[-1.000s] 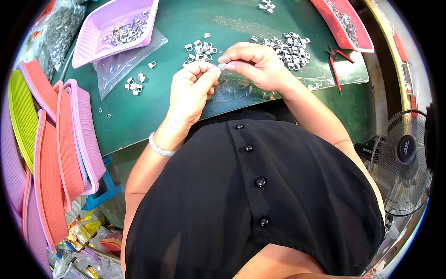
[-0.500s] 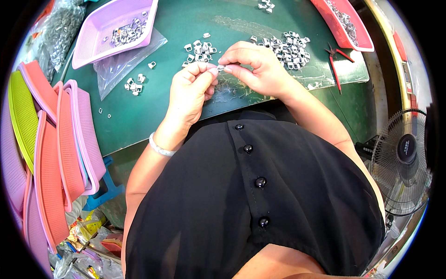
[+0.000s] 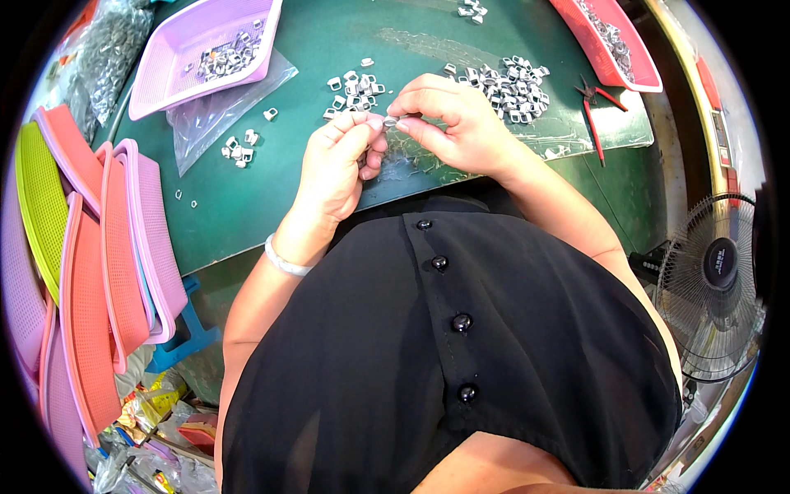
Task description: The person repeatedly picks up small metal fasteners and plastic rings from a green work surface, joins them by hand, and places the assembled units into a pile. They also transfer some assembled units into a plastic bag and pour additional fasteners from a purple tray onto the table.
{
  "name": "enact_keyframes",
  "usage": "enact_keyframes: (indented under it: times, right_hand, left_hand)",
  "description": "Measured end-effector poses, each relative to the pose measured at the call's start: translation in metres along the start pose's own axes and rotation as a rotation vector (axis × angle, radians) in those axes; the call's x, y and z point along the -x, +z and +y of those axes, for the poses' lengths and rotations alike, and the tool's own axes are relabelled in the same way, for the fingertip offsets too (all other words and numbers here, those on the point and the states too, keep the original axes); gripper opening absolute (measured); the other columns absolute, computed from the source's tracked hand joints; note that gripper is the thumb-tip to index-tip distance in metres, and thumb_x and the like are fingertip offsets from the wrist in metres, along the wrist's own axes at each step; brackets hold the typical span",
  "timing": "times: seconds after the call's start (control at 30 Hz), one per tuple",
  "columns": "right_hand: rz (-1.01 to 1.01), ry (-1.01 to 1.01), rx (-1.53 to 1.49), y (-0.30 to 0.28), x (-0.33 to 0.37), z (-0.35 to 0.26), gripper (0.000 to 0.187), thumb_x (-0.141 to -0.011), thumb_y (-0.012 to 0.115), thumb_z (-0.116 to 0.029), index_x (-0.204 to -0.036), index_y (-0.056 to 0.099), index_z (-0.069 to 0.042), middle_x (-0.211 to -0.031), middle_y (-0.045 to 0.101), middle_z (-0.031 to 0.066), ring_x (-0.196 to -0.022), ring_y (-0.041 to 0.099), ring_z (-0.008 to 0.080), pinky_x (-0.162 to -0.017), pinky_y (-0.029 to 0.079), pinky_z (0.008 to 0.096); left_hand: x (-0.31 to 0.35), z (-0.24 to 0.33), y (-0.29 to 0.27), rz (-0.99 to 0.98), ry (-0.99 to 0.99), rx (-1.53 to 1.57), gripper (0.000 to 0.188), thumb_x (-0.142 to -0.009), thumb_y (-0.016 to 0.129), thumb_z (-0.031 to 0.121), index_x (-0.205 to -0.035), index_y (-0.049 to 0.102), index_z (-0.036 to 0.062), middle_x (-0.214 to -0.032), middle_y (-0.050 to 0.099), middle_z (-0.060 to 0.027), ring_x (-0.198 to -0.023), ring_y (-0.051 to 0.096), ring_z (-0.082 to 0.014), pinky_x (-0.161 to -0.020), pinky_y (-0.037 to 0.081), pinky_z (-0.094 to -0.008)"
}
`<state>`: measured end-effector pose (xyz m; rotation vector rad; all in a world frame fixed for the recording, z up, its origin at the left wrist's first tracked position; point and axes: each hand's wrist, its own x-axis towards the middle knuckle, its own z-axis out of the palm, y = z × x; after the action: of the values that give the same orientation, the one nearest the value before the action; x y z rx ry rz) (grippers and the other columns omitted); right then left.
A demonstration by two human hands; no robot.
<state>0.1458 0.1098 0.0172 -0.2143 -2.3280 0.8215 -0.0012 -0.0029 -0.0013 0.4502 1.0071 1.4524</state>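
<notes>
At the table's near edge, a small silvery metal piece [image 3: 390, 121] is pinched between both sets of fingertips. Its exact shape is mostly covered by the fingers. My left hand [image 3: 336, 165] grips it with thumb and forefinger, the other fingers curled in. From the other side, my right hand [image 3: 457, 123] pinches the same piece between thumb and forefinger. Just beyond the left fingers lies a small heap of metal buckle-like loops [image 3: 358, 90]. Behind my right hand is a bigger pile of similar loops [image 3: 520, 92].
Red-handled pliers [image 3: 593, 123] lie at the right table edge [image 3: 638, 130]. A purple basket [image 3: 152, 82] on a plastic bag [image 3: 193, 136] and a red basket [image 3: 646, 78] hold metal pieces. Stacked baskets [image 3: 86, 305] stand left; a fan [image 3: 716, 296] stands right.
Both hands stay almost in place, still pinching the metal piece. The left fingers have shifted very slightly, and the piece seems turned a little.
</notes>
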Motion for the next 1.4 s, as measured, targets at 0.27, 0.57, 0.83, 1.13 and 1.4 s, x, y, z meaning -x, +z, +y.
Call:
enact_keyframes:
  times: [0.27,0.57,0.83,1.13,1.4]
  right_hand:
    - [-0.009,0.093,-0.11,0.003,0.003,-0.002,0.024,-0.074,0.062,0.001,-0.098,0.058,-0.001,-0.089,0.06,0.0089,-0.078,0.061,0.0193,-0.069,0.049,0.0284]
    - [0.005,0.191,-0.065,0.003,0.002,-0.001,0.031,-0.076,0.06,0.001,-0.106,0.054,-0.002,-0.091,0.06,0.0091,-0.08,0.061,0.0174,-0.071,0.049,0.0287]
    - [-0.078,0.251,0.229,0.012,-0.008,0.035,0.021,-0.078,0.059,-0.005,-0.098,0.058,-0.002,-0.091,0.058,0.0125,-0.076,0.059,0.0262,-0.068,0.048,0.0332]
    - [-0.094,0.231,0.283,0.018,-0.016,0.038,0.02,-0.079,0.059,-0.007,-0.099,0.059,-0.002,-0.094,0.059,0.0127,-0.08,0.06,0.0261,-0.07,0.048,0.0327]
    - [-0.096,0.318,-0.252,0.007,-0.019,0.005,0.009,-0.082,0.06,-0.008,-0.087,0.062,-0.001,-0.082,0.06,0.0067,-0.075,0.058,0.0157,-0.066,0.045,0.0269]
  left_hand:
    - [0.0,-0.002,0.001,-0.03,-0.016,0.028,0.007,-0.085,0.058,0.008,-0.09,0.057,0.0031,-0.072,0.055,-0.0006,-0.055,0.047,-0.0064,-0.048,0.035,-0.0193]
    - [0.001,-0.004,-0.001,-0.019,0.031,0.009,0.012,-0.085,0.057,0.005,-0.096,0.054,0.0028,-0.077,0.057,-0.0022,-0.059,0.05,-0.0075,-0.051,0.038,-0.0197]
    - [0.002,-0.003,-0.008,-0.002,0.024,0.02,0.008,-0.086,0.054,0.004,-0.094,0.055,0.0061,-0.085,0.061,-0.0053,-0.068,0.057,-0.0107,-0.057,0.044,-0.0221]
    - [0.002,-0.003,-0.011,-0.006,0.044,0.018,0.012,-0.085,0.056,0.005,-0.097,0.054,0.003,-0.087,0.059,-0.0066,-0.069,0.057,-0.0113,-0.06,0.047,-0.0215]
    - [-0.001,-0.006,-0.013,0.009,0.079,-0.054,0.013,-0.085,0.057,0.005,-0.097,0.054,0.0022,-0.087,0.059,-0.0059,-0.068,0.057,-0.0105,-0.059,0.047,-0.0211]
